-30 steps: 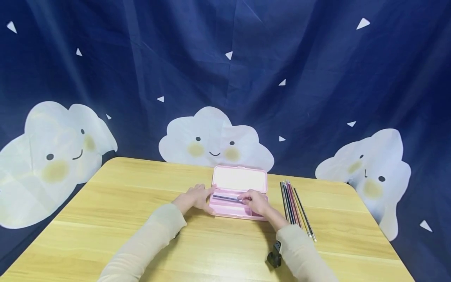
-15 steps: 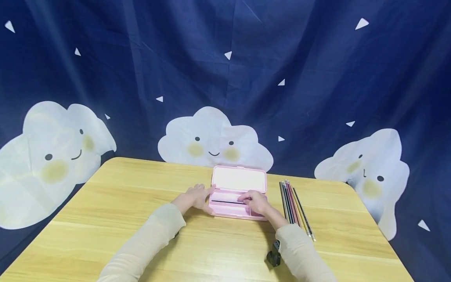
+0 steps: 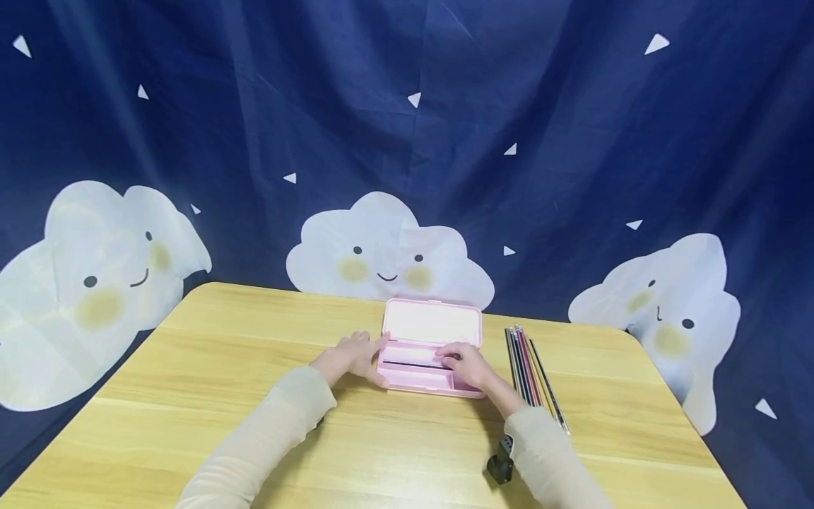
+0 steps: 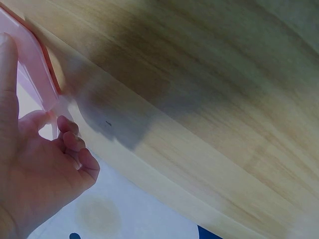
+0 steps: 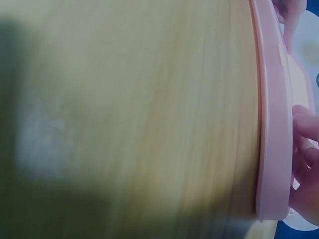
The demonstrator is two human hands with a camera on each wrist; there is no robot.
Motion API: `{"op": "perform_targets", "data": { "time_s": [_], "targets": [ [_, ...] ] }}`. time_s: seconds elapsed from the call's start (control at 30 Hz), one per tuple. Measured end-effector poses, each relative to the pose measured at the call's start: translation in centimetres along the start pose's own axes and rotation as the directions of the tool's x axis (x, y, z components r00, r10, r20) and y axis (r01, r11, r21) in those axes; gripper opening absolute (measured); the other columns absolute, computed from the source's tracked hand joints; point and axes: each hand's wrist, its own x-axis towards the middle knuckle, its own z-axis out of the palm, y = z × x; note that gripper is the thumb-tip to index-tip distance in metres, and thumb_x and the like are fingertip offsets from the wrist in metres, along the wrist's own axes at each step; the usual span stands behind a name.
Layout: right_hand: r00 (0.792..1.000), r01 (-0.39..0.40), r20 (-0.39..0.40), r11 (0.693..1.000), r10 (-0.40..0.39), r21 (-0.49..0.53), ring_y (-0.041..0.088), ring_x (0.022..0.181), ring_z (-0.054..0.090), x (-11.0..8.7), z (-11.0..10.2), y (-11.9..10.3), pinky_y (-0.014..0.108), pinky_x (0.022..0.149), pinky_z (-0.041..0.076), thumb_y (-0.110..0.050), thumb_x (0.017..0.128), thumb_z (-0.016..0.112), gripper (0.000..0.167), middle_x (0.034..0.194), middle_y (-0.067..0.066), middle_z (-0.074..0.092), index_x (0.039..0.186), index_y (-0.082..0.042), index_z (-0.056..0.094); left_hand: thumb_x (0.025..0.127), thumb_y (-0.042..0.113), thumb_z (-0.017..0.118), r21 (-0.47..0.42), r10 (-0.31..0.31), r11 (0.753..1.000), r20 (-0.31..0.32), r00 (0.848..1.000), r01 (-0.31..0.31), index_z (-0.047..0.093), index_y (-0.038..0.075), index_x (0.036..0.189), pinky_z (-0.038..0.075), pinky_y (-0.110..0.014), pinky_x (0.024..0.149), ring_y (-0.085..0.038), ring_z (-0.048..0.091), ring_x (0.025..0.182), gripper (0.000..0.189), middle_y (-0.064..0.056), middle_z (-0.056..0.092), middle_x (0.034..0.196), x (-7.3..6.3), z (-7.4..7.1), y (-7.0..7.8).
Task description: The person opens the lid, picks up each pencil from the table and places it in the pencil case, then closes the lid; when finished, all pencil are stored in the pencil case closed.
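Since 1 s ago, dark pencil point(image 3: 410, 364) has dropped from a slant across the back compartment to lying low along the divider; R hand point(image 3: 466, 364) has shifted a touch to the R, and the L hand point(image 3: 356, 357) hasn't really moved.

Pink case point(image 3: 416, 380) is open on the table point(image 3: 191, 367), lid point(image 3: 432, 322) tipped back at the far side. Inside: long back compartment w/ the pencil, long front compartment, plus a small one front R, partly hidden by the R hand.

L hand: thumb & forefinger spread wide across the case's L end, thumb at near corner, forefinger by the hinge; other fingers loosely bent, per L wrist view. Touching the case, not wrapped round it. R hand: fingers bent, tips close together over the back compartment nr the pencil's R end; can't tell if they have hold of it.

R of case, apart from it: bunch of pencils point(image 3: 523, 367), dk & reddish, side by side, w/ a black pencil point(image 3: 547, 382) angled along its R side. Blk wrist device point(image 3: 501, 461) under the R sleeve point(image 3: 550, 452). Blue cloud-print curtain point(image 3: 356, 85) behind.
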Motion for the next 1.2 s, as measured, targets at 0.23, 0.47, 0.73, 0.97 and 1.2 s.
{"op": "perform_targets", "data": {
  "time_s": [0.23, 0.47, 0.73, 0.97, 1.2],
  "targets": [
    [0.996, 0.016, -0.09, 0.999, -0.011, 0.047, 0.025, 0.09, 0.058, -0.6, -1.0, 0.0, 0.036, 0.081, 0.047, 0.004, 0.083, 0.058, 0.018, 0.098, 0.016, 0.064, 0.099, 0.003, 0.067, 0.062, 0.054, 0.075, -0.008, 0.005, 1.0, 0.001, 1.0, -0.005, 0.025, 0.015, 0.145, 0.034, -0.047, 0.095, -0.03, 0.041, 0.111, 0.104, -0.023, 0.043, 0.125, 0.0, 0.0, -0.1],
    [0.988, 0.027, -0.151, 0.997, -0.016, 0.07, 0.023, 0.086, 0.056, -1.6, -3.2, -0.3, 0.031, 0.077, 0.047, 0.001, 0.085, 0.057, 0.023, 0.094, 0.015, 0.063, 0.107, 0.004, 0.064, 0.063, 0.055, 0.075, -0.001, 0.008, 1.0, 0.001, 1.0, -0.008, 0.025, 0.015, 0.145, 0.034, -0.047, 0.096, -0.031, 0.041, 0.112, 0.104, -0.024, 0.042, 0.126, 0.1, 0.0, 0.1],
    [0.981, 0.038, -0.19, 0.998, -0.027, 0.057, 0.027, 0.087, 0.058, -2.7, -5.1, 0.8, 0.033, 0.078, 0.048, -0.001, 0.086, 0.059, 0.024, 0.094, 0.017, 0.064, 0.108, 0.005, 0.063, 0.062, 0.054, 0.076, -0.017, 0.018, 1.0, -0.007, 1.0, -0.018, 0.026, 0.014, 0.145, 0.033, -0.049, 0.097, -0.033, 0.04, 0.114, 0.104, -0.025, 0.042, 0.126, 0.1, 0.0, -0.1],
    [0.976, 0.042, -0.214, 0.999, -0.038, 0.016, 0.017, 0.079, 0.055, -4.5, -6.8, -0.8, 0.024, 0.069, 0.047, 0.006, 0.083, 0.058, 0.023, 0.088, 0.02, 0.062, 0.104, 0.013, 0.061, 0.062, 0.054, 0.076, -0.005, 0.017, 1.0, -0.012, 1.0, -0.017, 0.025, 0.014, 0.145, 0.034, -0.048, 0.095, -0.032, 0.041, 0.112, 0.105, -0.025, 0.043, 0.125, 0.1, -0.3, -0.2],
    [0.97, 0.009, -0.243, 1.0, -0.004, 0.023, 0.004, 0.076, 0.053, -5.7, -8.4, 1.5, 0.019, 0.067, 0.047, 0.001, 0.083, 0.061, 0.025, 0.092, 0.024, 0.063, 0.106, 0.012, 0.06, 0.063, 0.055, 0.074, -0.022, 0.025, 0.999, 0.001, 1.0, -0.025, 0.024, 0.014, 0.145, 0.029, -0.052, 0.101, -0.037, 0.034, 0.123, 0.104, -0.028, 0.035, 0.134, 0.0, 0.0, -0.2]
  ]
}}
